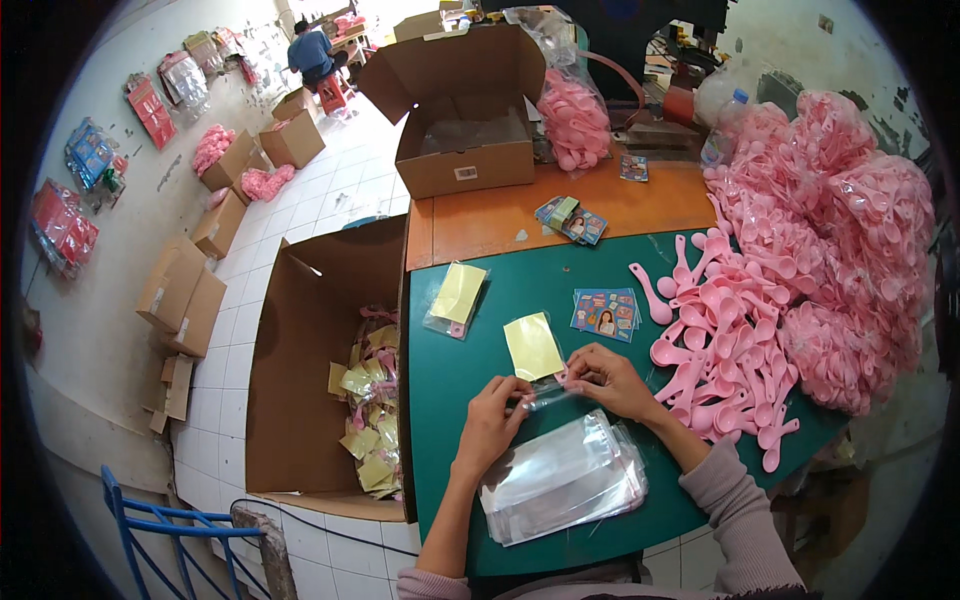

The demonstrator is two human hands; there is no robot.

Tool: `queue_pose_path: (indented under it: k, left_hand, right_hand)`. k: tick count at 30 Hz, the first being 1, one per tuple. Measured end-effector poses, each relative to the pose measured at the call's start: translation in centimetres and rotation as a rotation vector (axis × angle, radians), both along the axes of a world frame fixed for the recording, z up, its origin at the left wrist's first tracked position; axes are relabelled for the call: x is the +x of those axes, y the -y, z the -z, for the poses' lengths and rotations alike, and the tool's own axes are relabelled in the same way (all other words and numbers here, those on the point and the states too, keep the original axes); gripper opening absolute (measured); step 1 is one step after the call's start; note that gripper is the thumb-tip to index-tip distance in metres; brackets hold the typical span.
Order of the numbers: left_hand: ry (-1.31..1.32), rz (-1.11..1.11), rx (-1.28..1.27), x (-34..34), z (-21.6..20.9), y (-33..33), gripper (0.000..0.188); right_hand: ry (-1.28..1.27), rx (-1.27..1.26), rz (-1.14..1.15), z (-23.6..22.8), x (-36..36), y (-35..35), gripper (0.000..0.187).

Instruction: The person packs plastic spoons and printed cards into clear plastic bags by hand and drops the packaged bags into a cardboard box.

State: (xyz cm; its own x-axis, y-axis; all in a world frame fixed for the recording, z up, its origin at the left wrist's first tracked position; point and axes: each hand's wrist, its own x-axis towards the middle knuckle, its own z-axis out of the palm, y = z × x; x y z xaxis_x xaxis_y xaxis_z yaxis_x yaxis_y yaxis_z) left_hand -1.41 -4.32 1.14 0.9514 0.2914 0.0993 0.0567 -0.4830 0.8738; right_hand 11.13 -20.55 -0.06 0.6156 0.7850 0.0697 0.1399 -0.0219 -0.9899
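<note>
Between my hands, on the green table, lies a clear plastic bag (548,398) with a yellow card (534,346) and a bit of pink at its near end. My left hand (490,420) pinches the left side of the bag's near edge. The right side of that edge is held in the closed fingertips of my right hand (612,382). Just nearer to me is a stack of flat clear bags (555,475). A filled bag with a yellow card (458,295) rests to the left, and blue printed cards (605,313) lie beyond my right hand.
Loose pink spoons (725,330) spread over the table's right side, before large bagged heaps of pink spoons (850,230). Left of the table stands a deep carton (310,380) holding filled bags. At the back are an open box (465,170) and more cards (575,220).
</note>
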Motion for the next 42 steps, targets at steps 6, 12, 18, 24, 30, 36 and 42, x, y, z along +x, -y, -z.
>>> queue_pose_path:
  k: [6,12,18,24,30,36,42]
  left_hand:
    - [0.031,-0.089,-0.045,0.0,0.2,0.2,0.014]
    - [-0.011,-0.191,-0.188,0.4,0.8,0.7,0.017]
    - [-0.013,-0.288,-0.32,0.7,0.8,1.0,0.024]
    - [-0.039,-0.297,-0.259,0.6,0.8,1.0,0.02]
    - [0.054,-0.231,-0.112,0.8,0.8,0.8,0.034]
    - [0.336,-0.479,0.628,1.2,0.1,-3.9,0.032]
    - [0.078,-0.014,0.235,-0.5,-2.0,1.3,0.016]
  right_hand:
    - [-0.044,-0.117,0.024,-0.9,0.1,-0.6,0.008]
    - [-0.006,-0.119,0.177,-0.2,-0.2,-1.0,0.012]
    - [-0.049,-0.096,0.199,-0.2,-0.4,-1.1,0.011]
    - [-0.034,-0.066,0.218,-0.7,-0.7,-1.4,0.011]
    - [0.107,-0.157,0.174,-0.5,-0.7,-1.1,0.025]
    - [0.573,-0.163,0.185,-3.4,2.4,1.2,0.021]
    - [0.947,-0.852,0.339,-4.5,4.4,9.2,0.016]
